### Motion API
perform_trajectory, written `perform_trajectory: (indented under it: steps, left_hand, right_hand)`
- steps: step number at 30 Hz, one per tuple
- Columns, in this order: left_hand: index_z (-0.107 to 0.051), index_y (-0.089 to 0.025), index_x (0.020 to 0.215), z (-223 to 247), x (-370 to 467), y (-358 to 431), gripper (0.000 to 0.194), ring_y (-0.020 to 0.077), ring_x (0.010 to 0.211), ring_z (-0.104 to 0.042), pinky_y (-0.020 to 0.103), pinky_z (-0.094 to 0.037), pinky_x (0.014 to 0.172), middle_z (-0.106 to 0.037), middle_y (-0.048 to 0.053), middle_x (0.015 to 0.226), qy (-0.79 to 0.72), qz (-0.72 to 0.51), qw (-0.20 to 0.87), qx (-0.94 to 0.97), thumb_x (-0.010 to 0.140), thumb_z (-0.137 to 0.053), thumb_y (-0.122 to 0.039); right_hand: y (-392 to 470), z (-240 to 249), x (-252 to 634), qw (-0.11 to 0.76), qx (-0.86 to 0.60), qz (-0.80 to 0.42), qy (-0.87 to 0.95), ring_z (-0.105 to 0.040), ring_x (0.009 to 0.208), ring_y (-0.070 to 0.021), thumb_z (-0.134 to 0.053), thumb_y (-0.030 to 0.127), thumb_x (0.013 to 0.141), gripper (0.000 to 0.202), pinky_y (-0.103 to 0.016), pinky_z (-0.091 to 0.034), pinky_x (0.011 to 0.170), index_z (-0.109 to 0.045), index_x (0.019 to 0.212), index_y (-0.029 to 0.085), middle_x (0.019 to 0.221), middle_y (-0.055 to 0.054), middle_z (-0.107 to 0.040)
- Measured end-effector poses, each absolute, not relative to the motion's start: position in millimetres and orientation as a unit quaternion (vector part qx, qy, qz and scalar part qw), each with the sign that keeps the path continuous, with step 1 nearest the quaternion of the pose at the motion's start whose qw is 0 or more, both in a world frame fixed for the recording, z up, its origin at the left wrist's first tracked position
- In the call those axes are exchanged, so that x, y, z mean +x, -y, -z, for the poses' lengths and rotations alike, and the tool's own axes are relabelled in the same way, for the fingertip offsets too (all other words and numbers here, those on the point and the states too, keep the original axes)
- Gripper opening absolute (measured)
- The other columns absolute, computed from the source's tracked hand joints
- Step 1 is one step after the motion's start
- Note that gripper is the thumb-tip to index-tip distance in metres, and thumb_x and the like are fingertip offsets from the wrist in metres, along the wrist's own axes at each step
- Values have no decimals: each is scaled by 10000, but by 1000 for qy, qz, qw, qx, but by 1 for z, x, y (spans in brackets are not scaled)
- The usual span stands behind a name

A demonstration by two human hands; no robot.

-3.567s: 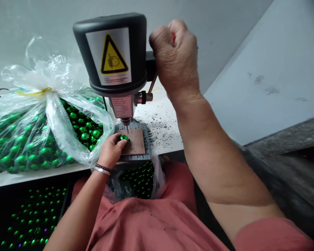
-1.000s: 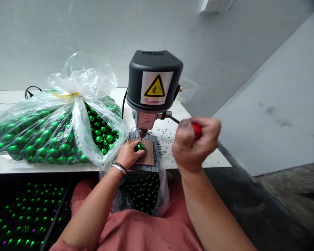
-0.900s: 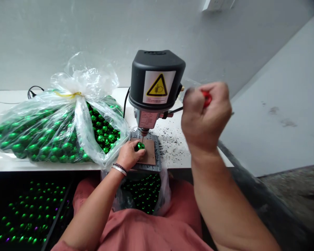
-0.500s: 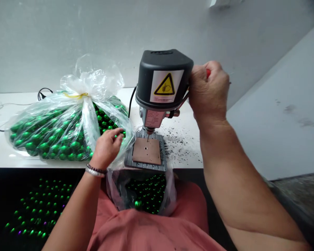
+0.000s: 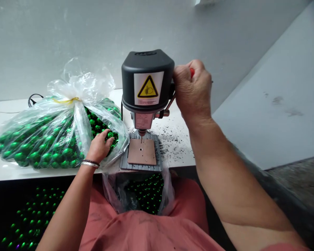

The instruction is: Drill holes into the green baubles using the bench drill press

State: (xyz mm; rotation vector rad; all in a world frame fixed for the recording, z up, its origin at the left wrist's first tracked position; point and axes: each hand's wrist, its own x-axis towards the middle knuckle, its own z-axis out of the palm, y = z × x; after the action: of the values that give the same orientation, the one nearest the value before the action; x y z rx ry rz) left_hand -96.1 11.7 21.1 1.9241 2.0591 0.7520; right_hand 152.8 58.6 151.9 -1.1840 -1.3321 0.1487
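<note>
My right hand [image 5: 195,90] is wrapped round the feed lever [image 5: 171,101] of a small drill press [image 5: 148,83]. A red knob [image 5: 192,72] shows between its fingers. Below the chuck, the thin drill bit [image 5: 141,139] points down above a brown square plate [image 5: 136,157] with a small hole in it. My left hand [image 5: 99,146] reaches into the side opening of a clear plastic bag [image 5: 80,120] full of shiny green balls [image 5: 95,123]. Its thumb and fingers are apart at the balls; the fingertips are partly hidden among them.
A second clear bag [image 5: 167,195] hangs open at the table's front edge, over my lap, with green balls inside. More green balls [image 5: 32,212] lie low at the left. Dark shavings [image 5: 172,139] litter the white table [image 5: 183,153]. A black cable [image 5: 34,99] lies behind the bag.
My left hand has moved deeper into the bag's opening, onto the balls. A ball seen low in the lap bag before is no longer there. My right hand keeps the lever; the view has shifted.
</note>
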Motion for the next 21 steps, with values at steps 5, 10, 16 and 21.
perform_trajectory:
  steps: [5, 10, 16, 21]
  left_hand:
    - [-485, -181, 1191, -45, -72, 29, 545, 121, 634, -543, 261, -447, 563, -602, 41, 862, -543, -488, 483, 483, 702, -598, -394]
    - [-510, -212, 1098, -35, -43, 55, 450, 94, 567, -497, 225, -372, 454, -596, 74, 920, -423, -462, 653, 426, 765, -511, -515]
    - [-524, -181, 1058, -9, -18, 51, 415, 134, 680, -564, 279, -464, 611, -616, 60, 923, -562, -370, 460, 580, 773, -530, -483]
    - [-516, -163, 1159, 0, -11, 35, 375, 234, 1006, -565, 365, -437, 886, -597, 116, 1115, -626, -220, 139, 735, 811, -523, -302]
  right_hand:
    - [-62, -154, 153, 626, -514, -42, 585, -218, 553, -29, -466, 264, 815, 313, -214, -236, 555, -277, 579, 181, 552, 72, -250]
    - [-65, -155, 153, 617, -534, -35, 577, -213, 549, -38, -492, 245, 813, 342, -218, -232, 542, -269, 561, 185, 541, 67, -242]
    - [-64, -154, 154, 625, -518, -30, 584, -224, 562, -49, -477, 278, 826, 348, -213, -240, 552, -253, 573, 196, 550, 68, -258]
    - [-63, -154, 154, 612, -529, -46, 586, -234, 569, -52, -492, 280, 829, 348, -211, -258, 563, -260, 583, 198, 555, 69, -269]
